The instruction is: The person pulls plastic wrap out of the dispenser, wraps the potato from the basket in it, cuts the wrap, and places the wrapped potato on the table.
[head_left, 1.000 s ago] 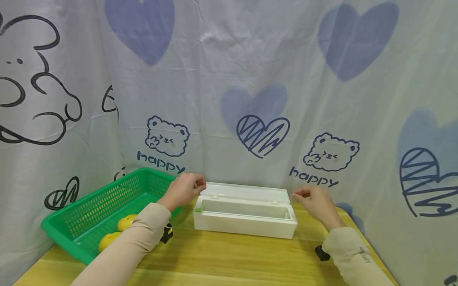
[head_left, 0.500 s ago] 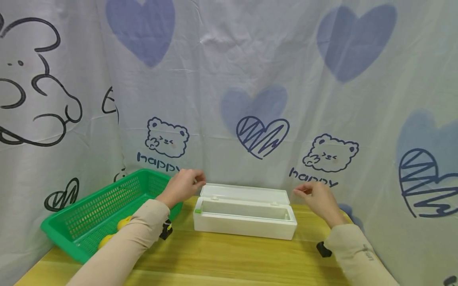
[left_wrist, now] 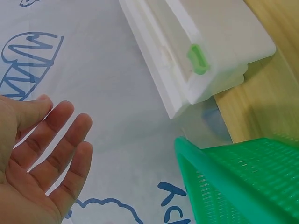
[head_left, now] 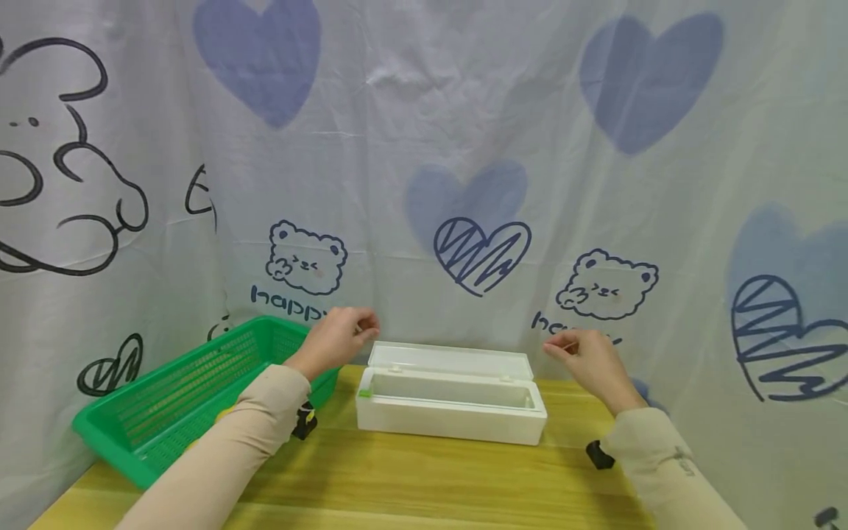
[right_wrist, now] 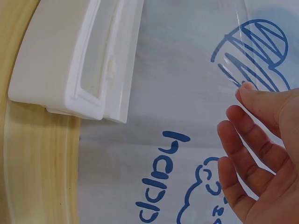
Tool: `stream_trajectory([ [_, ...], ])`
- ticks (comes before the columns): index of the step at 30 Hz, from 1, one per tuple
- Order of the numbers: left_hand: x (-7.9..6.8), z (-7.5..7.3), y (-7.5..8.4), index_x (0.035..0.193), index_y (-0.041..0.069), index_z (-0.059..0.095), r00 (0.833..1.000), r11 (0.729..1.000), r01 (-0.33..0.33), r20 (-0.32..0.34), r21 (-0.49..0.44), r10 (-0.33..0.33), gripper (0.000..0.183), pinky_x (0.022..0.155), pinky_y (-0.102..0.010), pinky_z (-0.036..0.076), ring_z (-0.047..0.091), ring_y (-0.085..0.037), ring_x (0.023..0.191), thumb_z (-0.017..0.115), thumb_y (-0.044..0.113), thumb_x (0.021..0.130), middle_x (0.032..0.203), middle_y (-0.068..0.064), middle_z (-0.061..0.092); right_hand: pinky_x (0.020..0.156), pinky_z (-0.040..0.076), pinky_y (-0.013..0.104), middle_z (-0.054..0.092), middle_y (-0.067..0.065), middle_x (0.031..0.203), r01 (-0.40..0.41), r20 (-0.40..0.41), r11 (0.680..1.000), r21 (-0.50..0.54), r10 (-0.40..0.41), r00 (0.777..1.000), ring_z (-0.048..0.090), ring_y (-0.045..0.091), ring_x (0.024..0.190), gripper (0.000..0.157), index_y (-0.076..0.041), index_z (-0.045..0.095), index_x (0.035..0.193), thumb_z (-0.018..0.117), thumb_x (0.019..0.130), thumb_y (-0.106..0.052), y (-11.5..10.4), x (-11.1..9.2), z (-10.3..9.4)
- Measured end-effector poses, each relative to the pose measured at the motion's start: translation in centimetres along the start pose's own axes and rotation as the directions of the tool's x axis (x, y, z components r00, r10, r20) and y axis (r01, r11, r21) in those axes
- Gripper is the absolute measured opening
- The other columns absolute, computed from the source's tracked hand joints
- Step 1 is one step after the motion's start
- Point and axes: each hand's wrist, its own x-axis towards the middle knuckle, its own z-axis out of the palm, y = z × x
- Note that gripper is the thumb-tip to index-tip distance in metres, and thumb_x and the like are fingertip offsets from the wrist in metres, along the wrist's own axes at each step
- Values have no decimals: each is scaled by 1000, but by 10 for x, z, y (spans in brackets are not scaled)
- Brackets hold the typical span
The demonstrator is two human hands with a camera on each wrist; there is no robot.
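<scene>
Clear film [right_wrist: 232, 65] is pinched by right hand [head_left: 589, 361] (edge barely seen) before curtain [head_left: 424, 140] | left hand [head_left: 336, 337] is seen part-curled, its hold cannot be told | white box [head_left: 450, 422] is seen between both

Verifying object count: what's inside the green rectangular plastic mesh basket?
Slivers of two yellow objects show in the basket, past the beige left sleeve, which covers the rest of them and part of the bottom; anything else there can't be seen.

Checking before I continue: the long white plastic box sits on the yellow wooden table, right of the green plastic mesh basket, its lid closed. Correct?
Not closed: the head view shows the lid open behind the box, which does sit on the table, right of the basket.
</scene>
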Motion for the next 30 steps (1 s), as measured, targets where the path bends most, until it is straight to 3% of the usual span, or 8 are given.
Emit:
stream_trajectory([
  [9,4,-3,4,102,14,75,1000,1000,17,-11,-4,-17,7,68,-31,50,59,-16,77,71,19,105,88,-1,70,82,62,42,81,15,109,1,-19,1000,11,-1,1000,73,26,93,21,-5,80,111,71,106,-22,-1,3,-6],
  [17,7,-13,7,103,12,74,1000,1000,15,-7,-20,-15,9,72,-34,57,67,-15,82,68,18,107,93,-1,75,82,60,41,80,13,106,-1,-18,1000,21,1,1000,71,23,93,22,-6,80,112,70,106,-25,-5,8,-11],
  [23,10,-20,10,102,14,73,1000,1000,11,-19,-24,-12,9,69,-33,55,68,-16,82,68,17,107,92,-1,76,73,51,30,76,8,93,13,-22,1000,22,-13,1000,63,20,83,21,-6,79,110,69,107,-24,-9,13,-18],
  [30,14,-26,15,102,14,73,999,999,30,-12,-14,-31,9,67,-31,54,67,-17,81,67,19,108,92,0,76,74,52,31,77,9,95,9,-11,1000,18,-9,1000,64,20,83,22,-6,78,112,69,107,-25,-13,17,-25],
])
